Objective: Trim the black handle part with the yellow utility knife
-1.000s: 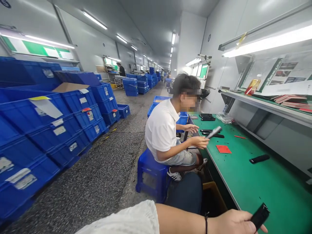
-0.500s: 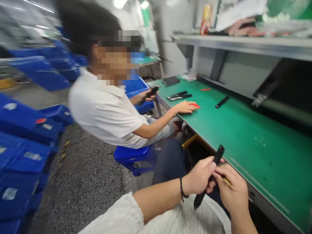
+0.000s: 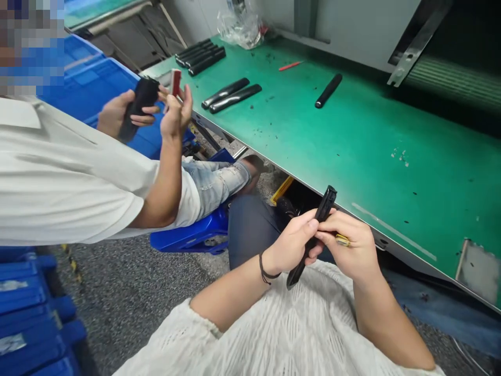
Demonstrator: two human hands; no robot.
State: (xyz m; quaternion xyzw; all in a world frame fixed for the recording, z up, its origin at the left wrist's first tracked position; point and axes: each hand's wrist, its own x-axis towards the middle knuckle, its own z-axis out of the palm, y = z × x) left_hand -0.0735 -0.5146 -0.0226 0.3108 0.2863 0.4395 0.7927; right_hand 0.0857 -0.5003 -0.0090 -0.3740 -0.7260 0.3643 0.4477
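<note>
Gripping: left hand (image 3: 291, 243) closed around black handle piece (image 3: 313, 235), tilted.
Right hand (image 3: 350, 248): pinching the handle's upper part, yellow bit (image 3: 342, 240) under fingers.
Next: steady hold, fine fingertip work, I judge.

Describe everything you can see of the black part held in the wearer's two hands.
The black part is long, slim and dark, plastic by its look, with a squarer, ridged upper end. It is tilted, top toward the green bench, just short of its edge, above the lap. The left hand and the right hand both grip its middle.

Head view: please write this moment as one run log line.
left hand: grips black strip | right hand: pinches same strip, yellow bit by fingers | green bench: loose black strips | co-worker: holds black piece
</note>
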